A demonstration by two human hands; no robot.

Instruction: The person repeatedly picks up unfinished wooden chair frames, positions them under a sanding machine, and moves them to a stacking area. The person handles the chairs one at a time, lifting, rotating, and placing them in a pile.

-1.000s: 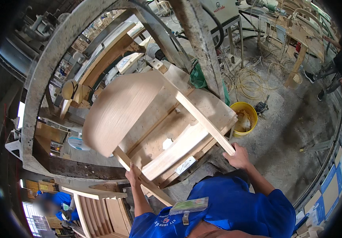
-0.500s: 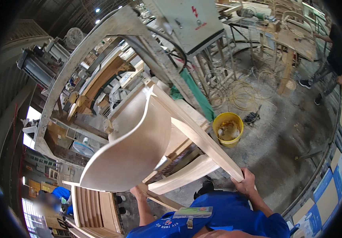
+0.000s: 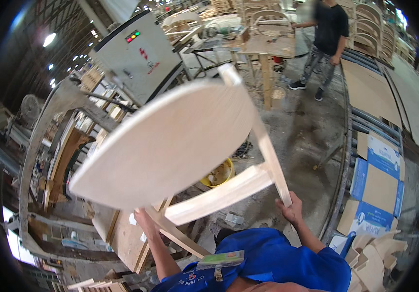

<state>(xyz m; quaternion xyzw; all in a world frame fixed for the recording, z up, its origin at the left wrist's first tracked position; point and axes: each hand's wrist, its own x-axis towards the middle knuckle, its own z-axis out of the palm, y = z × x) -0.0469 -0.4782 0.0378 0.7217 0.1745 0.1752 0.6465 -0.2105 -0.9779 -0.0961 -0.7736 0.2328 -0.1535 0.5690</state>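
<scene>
A pale wooden chair back [image 3: 163, 141] is held up in front of me, tilted, with its broad curved panel upper left and a crosspiece [image 3: 219, 194] between its two long posts. My right hand [image 3: 291, 209] is wrapped round the lower end of the right post [image 3: 271, 163]. Close to where the left post [image 3: 182, 239] meets the panel, my left hand [image 3: 145, 221] grips the frame; its fingers are partly hidden. Under the chair back a wooden board [image 3: 122, 241] shows at lower left.
A yellow bucket [image 3: 231, 170] stands on the floor behind the chair back. Ahead are a grey electrical cabinet [image 3: 141, 58] and a metal frame [image 3: 39, 136]. A person [image 3: 327, 34] stands beside a wooden table [image 3: 268, 46]. Cardboard boxes [image 3: 375, 185] lie on a roller conveyor at right.
My view has swung to the right. The chair back has been raised and turned, so its panel faces me more broadly. Both hands keep their hold on it.
</scene>
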